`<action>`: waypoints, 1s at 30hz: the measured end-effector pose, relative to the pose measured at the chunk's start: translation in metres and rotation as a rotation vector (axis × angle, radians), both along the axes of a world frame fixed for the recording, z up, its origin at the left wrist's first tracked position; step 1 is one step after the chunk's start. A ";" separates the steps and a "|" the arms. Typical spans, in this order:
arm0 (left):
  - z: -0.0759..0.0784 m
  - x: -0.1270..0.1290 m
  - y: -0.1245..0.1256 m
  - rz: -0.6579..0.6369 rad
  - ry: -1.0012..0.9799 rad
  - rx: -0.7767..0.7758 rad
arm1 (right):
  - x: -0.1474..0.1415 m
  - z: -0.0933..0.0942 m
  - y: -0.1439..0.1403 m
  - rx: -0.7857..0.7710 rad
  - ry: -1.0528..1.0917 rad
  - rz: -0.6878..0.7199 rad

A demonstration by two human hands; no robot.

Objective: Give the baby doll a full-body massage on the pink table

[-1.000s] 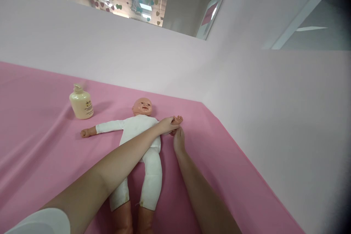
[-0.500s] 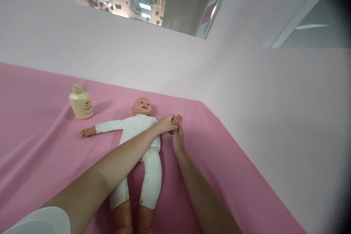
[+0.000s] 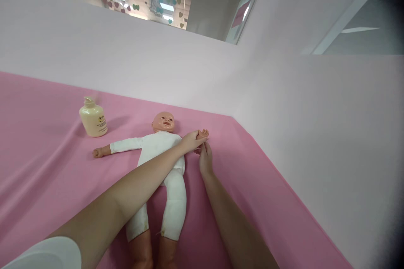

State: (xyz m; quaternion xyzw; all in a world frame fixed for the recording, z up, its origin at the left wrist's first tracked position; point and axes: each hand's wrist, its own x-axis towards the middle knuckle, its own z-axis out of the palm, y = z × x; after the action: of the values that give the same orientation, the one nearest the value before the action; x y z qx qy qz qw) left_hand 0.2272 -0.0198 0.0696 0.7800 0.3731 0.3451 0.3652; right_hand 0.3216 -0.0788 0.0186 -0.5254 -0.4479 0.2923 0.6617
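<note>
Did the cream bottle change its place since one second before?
No. The cream bottle stands at the same spot on the pink sheet, left of the doll's head.

The doll's feet leave the frame; bottle label seems illegible.

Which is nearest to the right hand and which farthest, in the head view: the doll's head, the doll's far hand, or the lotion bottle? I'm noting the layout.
From the right hand:
1. Doll's head, just up and to the left.
2. Doll's far hand, at the outstretched arm's left end.
3. Lotion bottle, upper left on the pink cloth.
</note>
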 end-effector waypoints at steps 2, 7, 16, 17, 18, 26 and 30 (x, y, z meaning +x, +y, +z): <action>0.000 0.000 0.000 -0.014 -0.019 -0.007 | 0.001 -0.001 0.001 -0.002 0.003 -0.005; 0.004 0.002 -0.002 -0.014 -0.057 -0.004 | 0.002 -0.002 0.001 -0.017 0.002 -0.021; 0.000 0.002 0.007 0.011 -0.010 0.045 | -0.005 0.008 -0.008 0.066 -0.063 0.077; -0.001 0.002 0.007 0.010 -0.008 0.047 | -0.006 0.009 -0.009 0.072 -0.067 0.089; -0.001 0.002 0.008 0.010 -0.007 0.048 | -0.006 0.010 -0.009 0.074 -0.073 0.098; -0.005 0.004 0.009 -0.007 -0.011 0.014 | 0.000 0.000 -0.002 0.009 -0.088 0.075; -0.007 0.004 0.008 -0.039 -0.045 -0.050 | 0.003 -0.003 0.000 0.009 -0.095 0.052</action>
State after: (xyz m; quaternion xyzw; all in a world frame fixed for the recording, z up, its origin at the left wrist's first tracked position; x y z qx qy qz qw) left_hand 0.2309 -0.0113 0.0629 0.7698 0.3580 0.3460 0.3994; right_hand 0.3245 -0.0785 0.0157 -0.5241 -0.4936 0.2820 0.6342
